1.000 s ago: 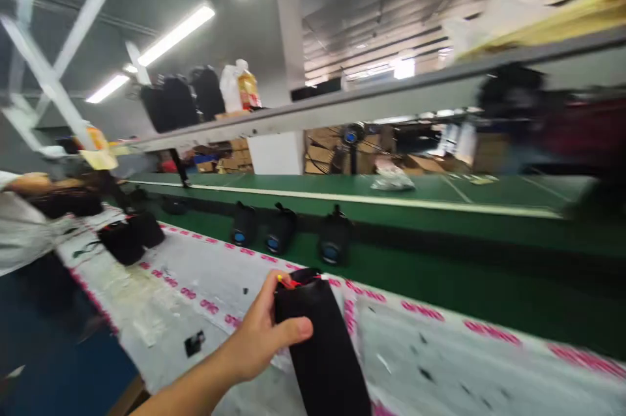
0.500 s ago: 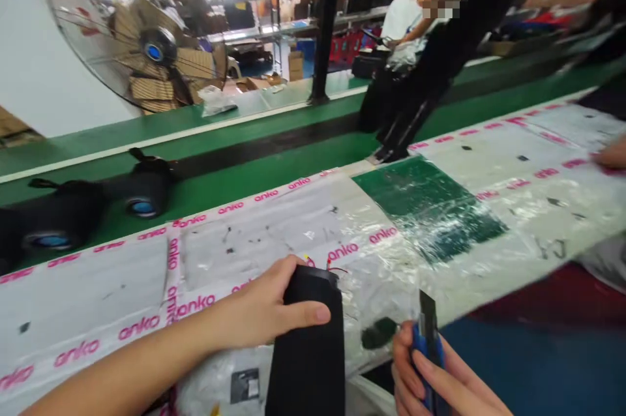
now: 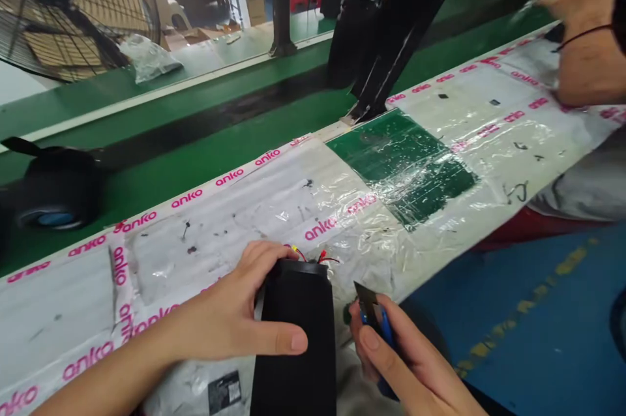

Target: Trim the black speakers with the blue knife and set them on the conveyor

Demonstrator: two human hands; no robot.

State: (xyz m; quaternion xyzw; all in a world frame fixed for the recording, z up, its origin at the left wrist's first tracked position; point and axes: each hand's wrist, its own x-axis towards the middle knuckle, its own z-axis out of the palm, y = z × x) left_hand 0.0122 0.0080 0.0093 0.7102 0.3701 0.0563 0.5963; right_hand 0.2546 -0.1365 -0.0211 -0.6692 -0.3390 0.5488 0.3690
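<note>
Since half a second ago the right grip (image 3: 405,364) has come up and in toward the black speaker (image 3: 298,338), and a co-worker's hand (image 3: 581,31) now shows large over the far right end of the desk (image 3: 205,220).

Head view: the left grip (image 3: 229,318) is closed round the upper part of the black speaker. Its thumb lies across the front and its fingers curl over the top rim. The speaker stands roughly upright at the near edge of the desk, at about the middle of its length. Short red and yellow wires (image 3: 313,254) stick out of its top. The right grip is wrapped shut on a blue-handled cutter (image 3: 374,318), just beside the speaker on its right and not touching it. The cutter's dark blade points up and away. A small black label (image 3: 223,393) lies on the plastic sheet at the near edge, left of the speaker. Pink "anko" tape (image 3: 186,197) runs along the desk's far edge. Beyond that edge lies a green belt (image 3: 195,155), with another black speaker (image 3: 53,191) on its side at the left. A fan (image 3: 73,5) stands behind the belt.
</note>
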